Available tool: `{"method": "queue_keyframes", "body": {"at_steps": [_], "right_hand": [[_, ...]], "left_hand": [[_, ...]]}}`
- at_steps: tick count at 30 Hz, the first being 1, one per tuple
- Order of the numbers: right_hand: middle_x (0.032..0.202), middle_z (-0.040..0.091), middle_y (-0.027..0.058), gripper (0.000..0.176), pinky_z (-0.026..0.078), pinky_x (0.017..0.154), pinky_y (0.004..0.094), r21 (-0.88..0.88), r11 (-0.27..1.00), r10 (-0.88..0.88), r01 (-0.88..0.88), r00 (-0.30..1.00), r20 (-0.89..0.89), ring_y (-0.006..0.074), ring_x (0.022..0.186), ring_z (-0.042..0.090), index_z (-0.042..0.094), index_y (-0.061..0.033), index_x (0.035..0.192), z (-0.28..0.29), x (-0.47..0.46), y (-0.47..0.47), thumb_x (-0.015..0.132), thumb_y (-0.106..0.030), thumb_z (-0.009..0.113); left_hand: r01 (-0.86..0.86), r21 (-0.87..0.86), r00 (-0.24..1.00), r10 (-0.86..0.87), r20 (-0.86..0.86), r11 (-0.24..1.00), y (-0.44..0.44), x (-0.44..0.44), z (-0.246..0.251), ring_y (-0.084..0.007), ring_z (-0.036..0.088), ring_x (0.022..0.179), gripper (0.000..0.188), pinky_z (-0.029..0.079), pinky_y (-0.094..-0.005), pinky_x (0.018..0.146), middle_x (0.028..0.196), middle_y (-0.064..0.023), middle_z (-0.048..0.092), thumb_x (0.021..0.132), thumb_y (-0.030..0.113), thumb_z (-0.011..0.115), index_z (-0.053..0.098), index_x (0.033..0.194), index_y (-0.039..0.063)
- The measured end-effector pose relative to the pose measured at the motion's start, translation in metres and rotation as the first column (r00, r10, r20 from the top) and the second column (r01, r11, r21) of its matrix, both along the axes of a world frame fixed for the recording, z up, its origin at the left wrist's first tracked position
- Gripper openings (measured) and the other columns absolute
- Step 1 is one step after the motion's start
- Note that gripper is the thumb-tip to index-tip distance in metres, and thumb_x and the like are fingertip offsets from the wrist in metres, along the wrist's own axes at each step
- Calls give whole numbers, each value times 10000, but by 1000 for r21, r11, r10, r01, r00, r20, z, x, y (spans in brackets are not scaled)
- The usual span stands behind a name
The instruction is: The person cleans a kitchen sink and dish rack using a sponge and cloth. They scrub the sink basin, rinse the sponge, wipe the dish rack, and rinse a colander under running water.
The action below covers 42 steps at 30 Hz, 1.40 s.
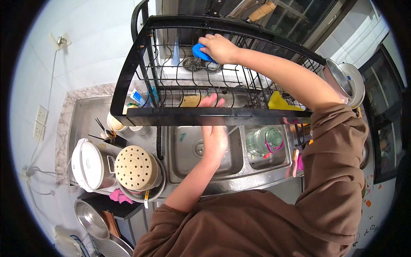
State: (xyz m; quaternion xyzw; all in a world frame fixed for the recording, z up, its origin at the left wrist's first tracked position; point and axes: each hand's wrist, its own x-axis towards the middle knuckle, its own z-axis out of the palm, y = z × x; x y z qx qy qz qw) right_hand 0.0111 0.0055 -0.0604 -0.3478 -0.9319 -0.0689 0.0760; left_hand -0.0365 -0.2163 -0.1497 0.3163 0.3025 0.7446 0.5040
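A blue cloth (201,53) is bunched in my right hand (221,49), against the wires of a black metal dish rack (189,116) near its back. My left hand (214,141) is raised under the rack's front rail, above the sink. Its fingers show through the wires, somewhat apart and with nothing seen in them; whether they touch the rack I cannot tell. Below lies a stainless steel double sink (189,165). A greenish clear jar (261,141) with a purple handle lies in the right basin.
To the left stand a white-lidded pot (88,163), a cream perforated steamer insert (135,167) in a metal basin, and a black utensil holder (116,141). A yellow cloth (282,102) hangs at the rack's right. Bowls and plates (353,80) are stacked at the far right.
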Motion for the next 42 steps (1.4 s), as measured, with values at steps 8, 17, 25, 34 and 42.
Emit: {"method": "queue_keyframes", "body": {"at_steps": [8,17,25,34,42], "right_hand": [[848,565,230,207,431,757,466,-218,971,81,-93,995,-62,409,857,549,463,22,887,22,18,-70,893,-184,491],[924,541,134,203,425,809,400,101,990,122,-102,969,-213,348,897,517,536,-75,1031,28,6,-8,857,-178,542],[966,520,145,228,425,761,454,-1,999,-37,37,995,-96,353,900,480,474,-95,1043,-8,-30,-19,921,-285,445],[953,518,202,202,416,809,458,-177,981,46,-80,981,-190,384,919,507,477,-65,1014,23,-6,-79,897,-229,497],[974,503,127,206,438,800,411,175,961,248,-213,945,-213,335,916,524,511,-120,1060,17,-54,3,883,-226,511]], "left_hand": [[47,37,978,-54,202,998,8,5,8,-240,479,1159,262,360,-359,996,1322,-219,407,976,231,390,382,1154,40],[13,25,962,-19,271,1000,6,10,12,-307,527,1113,268,426,-387,941,1293,-237,436,969,220,408,396,1150,22],[36,-73,956,-14,292,997,3,6,20,-316,537,1100,307,474,-413,868,1276,-199,470,961,250,431,403,1158,17],[28,-58,956,-9,295,998,4,9,17,-314,545,1086,296,473,-395,863,1270,-193,477,955,237,448,398,1160,29],[-6,23,968,0,250,1000,5,11,11,-318,554,1071,285,484,-399,846,1266,-211,476,951,212,458,409,1156,20]]}}
